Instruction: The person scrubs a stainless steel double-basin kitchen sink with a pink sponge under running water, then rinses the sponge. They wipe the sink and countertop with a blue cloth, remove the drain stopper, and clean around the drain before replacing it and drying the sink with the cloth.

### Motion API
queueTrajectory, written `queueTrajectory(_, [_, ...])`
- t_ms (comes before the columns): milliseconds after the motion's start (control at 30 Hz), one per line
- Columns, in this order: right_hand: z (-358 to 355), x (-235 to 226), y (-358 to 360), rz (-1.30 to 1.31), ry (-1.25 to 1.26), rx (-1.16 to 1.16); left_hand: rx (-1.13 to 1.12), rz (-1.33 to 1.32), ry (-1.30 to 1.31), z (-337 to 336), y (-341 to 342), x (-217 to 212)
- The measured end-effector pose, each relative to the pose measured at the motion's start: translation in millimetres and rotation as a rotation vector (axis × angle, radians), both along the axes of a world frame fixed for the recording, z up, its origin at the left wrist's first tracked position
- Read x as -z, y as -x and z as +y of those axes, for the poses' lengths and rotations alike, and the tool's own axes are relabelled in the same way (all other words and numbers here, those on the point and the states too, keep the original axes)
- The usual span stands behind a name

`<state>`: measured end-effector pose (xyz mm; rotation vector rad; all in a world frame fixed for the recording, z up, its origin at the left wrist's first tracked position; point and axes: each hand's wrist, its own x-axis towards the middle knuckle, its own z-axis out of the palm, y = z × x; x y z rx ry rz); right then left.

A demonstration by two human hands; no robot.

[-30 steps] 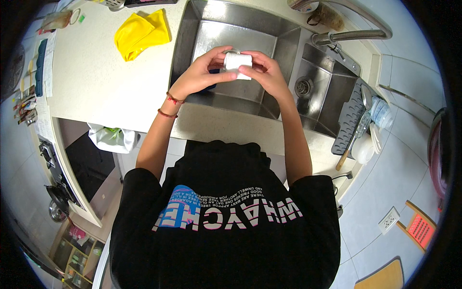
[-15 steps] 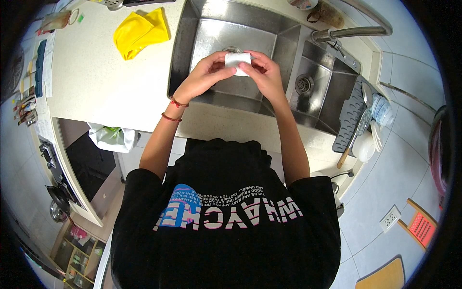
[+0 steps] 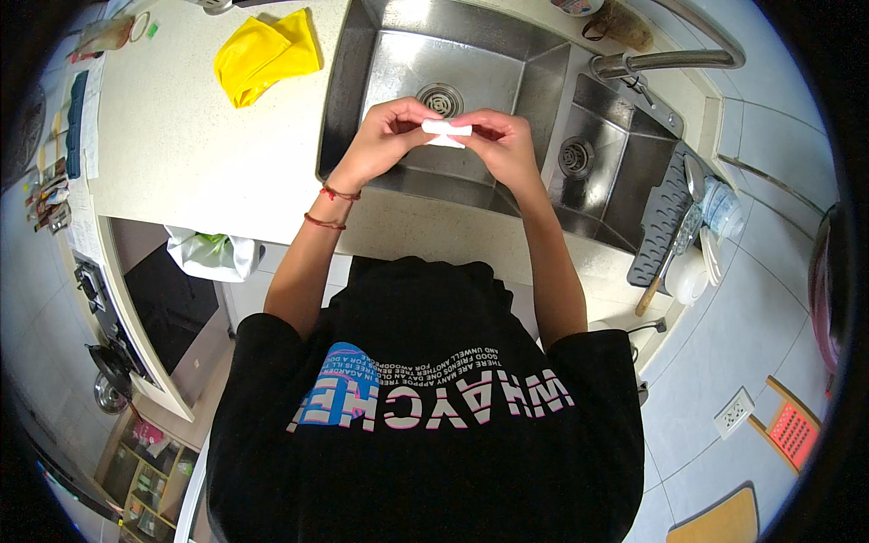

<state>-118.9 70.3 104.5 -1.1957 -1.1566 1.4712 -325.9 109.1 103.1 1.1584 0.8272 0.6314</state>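
A small brownish packet (image 3: 104, 34) lies at the surface's (image 3: 181, 154) far left corner. A white bag (image 3: 213, 253) with green inside hangs below its near edge.

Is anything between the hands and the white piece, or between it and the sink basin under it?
Nothing visible. The left hand and right hand both pinch the white piece directly, one at each end, with nothing between. It sits above the large sink basin, and the space beneath it, around the drain, shows no object.
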Motion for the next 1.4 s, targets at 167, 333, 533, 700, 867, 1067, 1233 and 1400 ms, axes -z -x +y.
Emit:
queueTrajectory(167, [-4.3,5.7,4.8,-0.139,-0.261,0.154,0.069,-0.031,0.129,3.4,0.6,-25.1])
queueTrajectory(333, [-7.6,-2.1,9.0,-0.287,-0.347,0.198,-0.021,-0.002,0.126,-3.9,-8.7,-21.2])
queueTrajectory(533, [-2.8,-13.3,5.5,-0.224,-0.381,0.128,-0.057,-0.011,0.002,-7.2,-12.2,-27.6])
queueTrajectory(700, [4.1,-38.2,-11.8,0.023,-0.140,-0.175,-0.069,-0.036,-0.074,-14.3,-21.6,-34.5])
queueTrajectory(867, [3.4,-51.5,-17.4,-0.113,-0.071,-0.173,-0.102,0.090,-0.153,-7.3,-16.9,-37.8])
queueTrajectory(1067, [4.5,-59.5,1.0,-0.405,-0.210,-0.038,-0.112,0.161,-0.256,-3.7,-15.8,-32.9])
queueTrajectory(1233, [0.5,-34.9,12.3,-0.305,-0.207,0.192,-0.279,0.197,-0.331,-5.9,-29.5,-33.4])
queueTrajectory(1400, [8.0,-17.9,7.8,-0.157,-0.157,0.272,-0.222,-0.087,-0.093,0.2,-29.1,-34.0])
